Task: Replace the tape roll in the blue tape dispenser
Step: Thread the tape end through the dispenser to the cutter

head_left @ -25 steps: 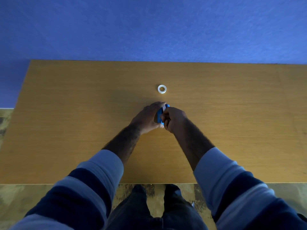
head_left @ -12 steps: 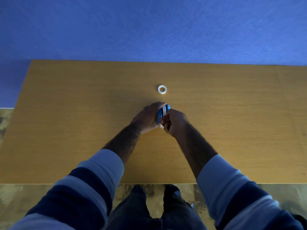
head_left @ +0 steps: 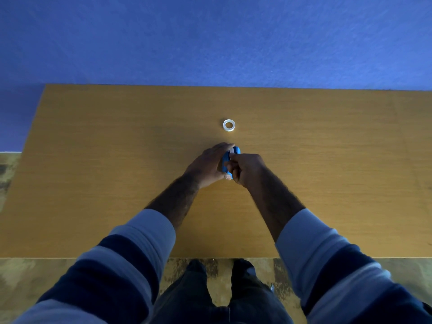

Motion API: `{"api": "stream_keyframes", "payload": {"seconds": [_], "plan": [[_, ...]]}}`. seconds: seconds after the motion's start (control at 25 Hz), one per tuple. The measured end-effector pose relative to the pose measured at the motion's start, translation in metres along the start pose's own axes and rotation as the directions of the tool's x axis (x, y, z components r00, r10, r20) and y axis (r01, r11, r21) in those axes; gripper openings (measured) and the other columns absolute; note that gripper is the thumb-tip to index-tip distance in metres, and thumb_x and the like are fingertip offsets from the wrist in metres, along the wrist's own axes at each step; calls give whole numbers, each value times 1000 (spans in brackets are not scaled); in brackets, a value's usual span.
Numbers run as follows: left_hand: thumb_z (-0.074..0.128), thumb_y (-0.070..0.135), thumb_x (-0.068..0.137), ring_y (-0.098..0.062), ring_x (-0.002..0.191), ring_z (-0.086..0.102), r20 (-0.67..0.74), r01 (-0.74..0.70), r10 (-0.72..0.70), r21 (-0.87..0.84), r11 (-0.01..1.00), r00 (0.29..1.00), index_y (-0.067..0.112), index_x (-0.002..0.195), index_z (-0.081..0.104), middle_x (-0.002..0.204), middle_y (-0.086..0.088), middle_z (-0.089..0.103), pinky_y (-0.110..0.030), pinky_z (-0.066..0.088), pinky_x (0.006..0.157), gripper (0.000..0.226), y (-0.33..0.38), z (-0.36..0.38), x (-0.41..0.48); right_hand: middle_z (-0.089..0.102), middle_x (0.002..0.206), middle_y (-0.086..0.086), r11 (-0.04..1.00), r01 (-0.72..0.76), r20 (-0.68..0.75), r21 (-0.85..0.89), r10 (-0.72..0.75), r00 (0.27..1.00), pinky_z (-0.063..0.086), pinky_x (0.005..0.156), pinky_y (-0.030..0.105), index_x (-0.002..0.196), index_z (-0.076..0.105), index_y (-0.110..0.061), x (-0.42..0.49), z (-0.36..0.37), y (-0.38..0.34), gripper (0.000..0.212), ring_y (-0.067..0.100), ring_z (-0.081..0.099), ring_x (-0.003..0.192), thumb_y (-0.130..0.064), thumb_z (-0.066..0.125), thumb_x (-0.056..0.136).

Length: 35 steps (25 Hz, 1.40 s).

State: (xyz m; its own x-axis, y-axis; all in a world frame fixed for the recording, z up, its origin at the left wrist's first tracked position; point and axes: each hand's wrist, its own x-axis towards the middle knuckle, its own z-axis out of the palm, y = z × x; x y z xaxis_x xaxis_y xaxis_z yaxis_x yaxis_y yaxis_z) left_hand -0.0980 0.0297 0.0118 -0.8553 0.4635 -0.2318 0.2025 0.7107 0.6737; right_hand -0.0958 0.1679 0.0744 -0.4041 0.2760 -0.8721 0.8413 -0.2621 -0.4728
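Person stood at the near edge of a wooden surface (head_left: pixel 117 183), both forearms reaching out over it toward the middle. The left hand (head_left: pixel 205 166) was wrapped around the left side of the blue tape dispenser (head_left: pixel 226 161), fingers curled over its far end, holding it steady just above or on the surface; contact with the wood could not be told. The right hand (head_left: pixel 247 169) was closed into a narrow pinch at the dispenser's top, thumb and fingertips pressed onto a pale strip or rim showing there (head_left: pixel 232 150). Whether that was the old roll or a loose tape end was too small to tell.

A spare tape roll (head_left: pixel 229 125), a small white ring lying flat, sat alone toward the far edge of the surface, well apart from both hands and straight beyond the dispenser. Untouched.

Step in hand, judged: getting the roll out of the dispenser, not yet loading the new one, since the spare lay unpicked.

Next move likely called for the left hand to hold the body firm while the right pulled the roll or hub up and clear, then reached for the ring beyond. Small part, tight fit; risk of the dispenser slipping in the grip.
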Motion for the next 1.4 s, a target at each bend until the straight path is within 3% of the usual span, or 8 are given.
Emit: {"api": "stream_keyframes", "payload": {"seconds": [0.24,0.4,0.6,0.88,1.08,1.24,1.4], "plan": [[86,27,73,-19,145,39,-2,18,-18,13,1000,1000,39,155,24,162,16,33,-49,42,113,103,-1,1,-2,69,49,10,998,-11,-11,66,12,1000,41,36,14,97,69,0,1,2,2,9,10,58,31,-5,67,91],[88,35,72,-19,148,36,5,40,-40,53,998,999,29,160,21,164,9,34,-48,40,116,111,-1,2,2,70,51,10,994,-3,2,107,2,1000,41,37,15,94,71,2,0,0,8,11,10,58,33,-3,66,85],[87,43,69,-19,151,31,-39,-4,11,191,982,999,28,159,25,161,5,39,-46,23,123,110,-9,0,3,70,53,10,992,2,17,125,-4,1000,37,36,15,91,70,4,-2,-3,17,12,10,54,33,-2,62,85],[79,46,77,-22,159,7,-44,2,11,293,956,999,36,160,13,169,5,20,-54,2,125,106,-17,7,4,65,46,8,989,41,-18,140,-39,999,36,36,17,92,70,9,-13,-2,31,16,12,52,33,6,61,80],[76,51,79,-22,159,9,-65,10,9,279,960,998,38,159,12,169,5,22,-54,-1,124,104,-20,11,4,67,47,5,980,54,-10,192,-53,999,40,37,19,93,69,4,-17,-4,47,11,10,55,36,1,62,85],[71,61,76,-21,158,10,-55,27,-13,266,964,998,38,160,12,168,6,23,-54,0,126,105,-17,11,3,70,60,7,967,105,3,230,-109,994,43,40,20,92,68,-1,-17,-6,60,8,10,57,39,-7,62,90],[74,58,73,-20,158,7,-30,35,-28,252,967,999,38,161,11,168,7,22,-54,-1,127,110,-14,8,1,70,61,5,956,138,18,258,-147,989,44,42,20,98,68,-2,-15,-7,68,11,10,58,41,-9,61,93]]}}
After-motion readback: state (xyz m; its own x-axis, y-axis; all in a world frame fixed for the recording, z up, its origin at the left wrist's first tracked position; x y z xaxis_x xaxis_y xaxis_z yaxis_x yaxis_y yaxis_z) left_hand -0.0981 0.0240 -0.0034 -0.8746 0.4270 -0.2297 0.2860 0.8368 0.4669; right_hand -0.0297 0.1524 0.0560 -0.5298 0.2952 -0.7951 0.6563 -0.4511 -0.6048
